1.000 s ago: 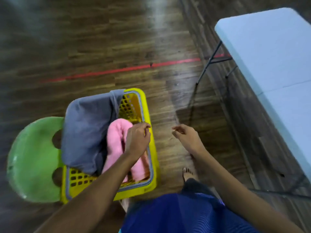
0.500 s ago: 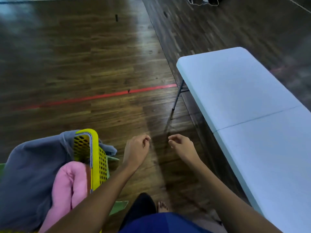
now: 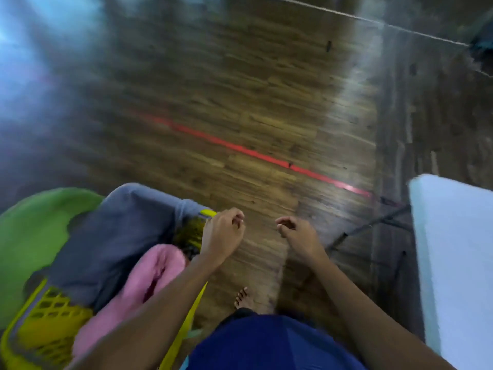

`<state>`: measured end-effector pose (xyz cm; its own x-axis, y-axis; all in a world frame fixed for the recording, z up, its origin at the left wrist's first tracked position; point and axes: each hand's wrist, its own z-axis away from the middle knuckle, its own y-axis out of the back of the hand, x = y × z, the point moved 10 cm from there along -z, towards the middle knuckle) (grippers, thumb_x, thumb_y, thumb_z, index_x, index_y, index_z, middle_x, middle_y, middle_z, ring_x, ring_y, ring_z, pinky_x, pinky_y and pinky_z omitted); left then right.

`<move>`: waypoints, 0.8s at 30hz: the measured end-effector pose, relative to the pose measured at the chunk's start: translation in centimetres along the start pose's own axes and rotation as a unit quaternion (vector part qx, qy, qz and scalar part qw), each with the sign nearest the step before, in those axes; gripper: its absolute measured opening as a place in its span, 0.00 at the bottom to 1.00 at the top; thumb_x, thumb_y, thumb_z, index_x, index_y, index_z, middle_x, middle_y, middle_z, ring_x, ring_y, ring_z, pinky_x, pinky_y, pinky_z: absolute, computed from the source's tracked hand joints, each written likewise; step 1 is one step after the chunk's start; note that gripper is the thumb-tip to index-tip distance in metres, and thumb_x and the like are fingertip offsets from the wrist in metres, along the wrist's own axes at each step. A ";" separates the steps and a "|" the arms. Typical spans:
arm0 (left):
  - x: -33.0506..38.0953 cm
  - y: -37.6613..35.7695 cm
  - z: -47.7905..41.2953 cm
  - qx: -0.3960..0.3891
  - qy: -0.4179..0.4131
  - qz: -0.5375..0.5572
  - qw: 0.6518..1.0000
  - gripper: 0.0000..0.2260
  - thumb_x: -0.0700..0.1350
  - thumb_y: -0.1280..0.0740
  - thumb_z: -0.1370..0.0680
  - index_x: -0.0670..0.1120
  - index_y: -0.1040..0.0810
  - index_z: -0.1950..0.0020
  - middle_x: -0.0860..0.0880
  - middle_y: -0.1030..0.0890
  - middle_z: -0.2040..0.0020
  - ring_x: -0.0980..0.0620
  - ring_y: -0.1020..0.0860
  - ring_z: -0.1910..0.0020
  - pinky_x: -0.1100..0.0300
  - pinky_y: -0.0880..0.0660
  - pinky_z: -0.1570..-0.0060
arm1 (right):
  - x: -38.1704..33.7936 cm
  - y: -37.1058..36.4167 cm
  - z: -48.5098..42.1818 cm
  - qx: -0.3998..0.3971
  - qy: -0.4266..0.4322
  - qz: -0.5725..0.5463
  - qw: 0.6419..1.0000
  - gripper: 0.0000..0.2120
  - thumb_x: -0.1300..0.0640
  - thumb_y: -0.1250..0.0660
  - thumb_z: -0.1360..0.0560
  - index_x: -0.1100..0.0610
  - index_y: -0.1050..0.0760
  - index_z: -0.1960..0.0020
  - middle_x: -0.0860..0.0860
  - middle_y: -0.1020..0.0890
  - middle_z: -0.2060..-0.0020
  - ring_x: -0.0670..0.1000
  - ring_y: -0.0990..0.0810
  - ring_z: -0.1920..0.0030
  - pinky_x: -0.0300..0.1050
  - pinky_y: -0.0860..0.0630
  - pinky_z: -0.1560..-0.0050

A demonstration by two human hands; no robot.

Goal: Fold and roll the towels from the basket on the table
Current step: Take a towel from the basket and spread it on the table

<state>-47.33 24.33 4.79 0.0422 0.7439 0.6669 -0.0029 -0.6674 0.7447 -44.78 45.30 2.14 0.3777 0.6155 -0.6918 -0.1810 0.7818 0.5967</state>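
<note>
Pink towel (image 3: 149, 287) lies along the basket (image 3: 45, 316), far end near left hand (image 3: 222, 233)

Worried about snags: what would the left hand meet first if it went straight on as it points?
Nothing visible: the left hand points past the basket over bare floor; depth unclear.

**A Shiny Wood Floor**

The floor (image 3: 240, 89) was made of dark brown wood boards, and it was shiny. A red line (image 3: 256, 154) ran across it, and a thin white line (image 3: 373, 21) crossed the far corner. Pale blue light (image 3: 24, 41) glowed at the top left (that part was very blurry). A white table (image 3: 458, 263) stood at the right, on thin dark legs (image 3: 373, 225). A round green seat (image 3: 29, 236) sat low at the left.
</note>
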 end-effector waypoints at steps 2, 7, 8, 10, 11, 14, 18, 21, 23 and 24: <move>-3.9 2.7 0.0 0.050 0.072 -0.019 0.996 0.04 0.43 0.30 0.30 0.51 0.20 0.57 0.51 0.17 0.62 0.49 0.20 0.60 0.57 0.25 0.61 | -3.4 -2.6 -2.8 -0.046 0.032 0.033 0.998 0.06 0.55 0.33 0.23 0.49 0.20 0.48 0.49 0.18 0.56 0.51 0.20 0.52 0.48 0.24 0.48; -12.1 6.0 2.9 0.128 0.222 -0.005 0.967 0.09 0.48 0.38 0.29 0.49 0.19 0.56 0.48 0.16 0.59 0.43 0.19 0.57 0.50 0.22 0.56 | -10.7 -9.6 -6.7 -0.149 0.129 0.100 0.975 0.07 0.61 0.33 0.26 0.52 0.20 0.51 0.47 0.20 0.63 0.48 0.21 0.59 0.34 0.29 0.61; -13.2 6.3 3.6 0.136 0.253 -0.006 0.958 0.10 0.48 0.39 0.29 0.49 0.19 0.55 0.47 0.16 0.57 0.42 0.19 0.55 0.49 0.23 0.56 | -11.7 -11.1 -7.4 -0.166 0.148 0.122 0.967 0.07 0.62 0.33 0.26 0.54 0.19 0.50 0.47 0.19 0.62 0.47 0.22 0.60 0.30 0.32 0.63; -15.1 6.0 4.5 0.144 0.302 -0.006 0.942 0.09 0.45 0.38 0.27 0.49 0.19 0.53 0.46 0.17 0.56 0.41 0.20 0.54 0.48 0.24 0.56 | -13.6 -13.8 -8.6 -0.204 0.177 0.155 0.950 0.07 0.60 0.33 0.26 0.54 0.18 0.50 0.48 0.18 0.60 0.48 0.20 0.57 0.34 0.32 0.63; -15.8 5.7 4.9 0.147 0.319 -0.001 0.936 0.08 0.45 0.37 0.26 0.49 0.19 0.52 0.45 0.17 0.56 0.41 0.20 0.55 0.48 0.24 0.56 | -14.3 -15.3 -9.2 -0.225 0.190 0.172 0.940 0.07 0.59 0.33 0.26 0.54 0.18 0.50 0.48 0.17 0.58 0.49 0.20 0.56 0.38 0.31 0.61; -17.9 4.5 5.2 0.169 0.379 0.016 0.910 0.08 0.46 0.38 0.26 0.49 0.19 0.52 0.45 0.18 0.56 0.40 0.20 0.56 0.48 0.25 0.57 | -16.5 -18.9 -11.0 -0.267 0.234 0.213 0.910 0.08 0.58 0.34 0.25 0.55 0.18 0.48 0.49 0.16 0.55 0.49 0.19 0.53 0.38 0.33 0.59; -19.1 2.5 2.4 0.223 0.423 0.053 0.877 0.08 0.44 0.37 0.25 0.46 0.19 0.52 0.44 0.19 0.55 0.40 0.22 0.55 0.47 0.26 0.56 | -18.8 -23.6 -14.3 -0.312 0.312 0.244 0.864 0.09 0.59 0.36 0.24 0.55 0.20 0.47 0.50 0.18 0.53 0.49 0.21 0.52 0.38 0.31 0.57; -20.2 1.0 -0.6 0.281 0.438 0.054 0.852 0.12 0.46 0.39 0.26 0.47 0.19 0.47 0.45 0.20 0.52 0.43 0.23 0.52 0.48 0.25 0.51 | -18.6 -27.2 -17.2 -0.349 0.356 0.239 0.833 0.09 0.61 0.33 0.26 0.57 0.21 0.46 0.53 0.20 0.53 0.52 0.21 0.52 0.40 0.29 0.53; -20.7 0.3 -1.7 0.319 0.455 0.056 0.829 0.10 0.46 0.38 0.26 0.46 0.20 0.48 0.46 0.21 0.52 0.44 0.23 0.51 0.48 0.26 0.49 | -17.9 -28.9 -18.1 -0.383 0.390 0.237 0.803 0.07 0.63 0.32 0.28 0.59 0.22 0.50 0.54 0.21 0.56 0.51 0.22 0.55 0.42 0.27 0.54; -20.8 0.3 -2.1 0.337 0.459 0.053 0.820 0.09 0.45 0.37 0.26 0.45 0.21 0.49 0.45 0.22 0.52 0.44 0.24 0.52 0.48 0.26 0.49 | -17.6 -29.3 -18.6 -0.399 0.398 0.231 0.793 0.06 0.62 0.32 0.28 0.58 0.22 0.51 0.53 0.21 0.57 0.50 0.22 0.55 0.42 0.27 0.54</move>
<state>-50.30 8.72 -8.84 -0.6940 0.1858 0.6956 0.6080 -0.3660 0.7045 -62.99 13.47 -10.75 -0.5326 0.4741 -0.7011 -0.7699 0.0726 0.6340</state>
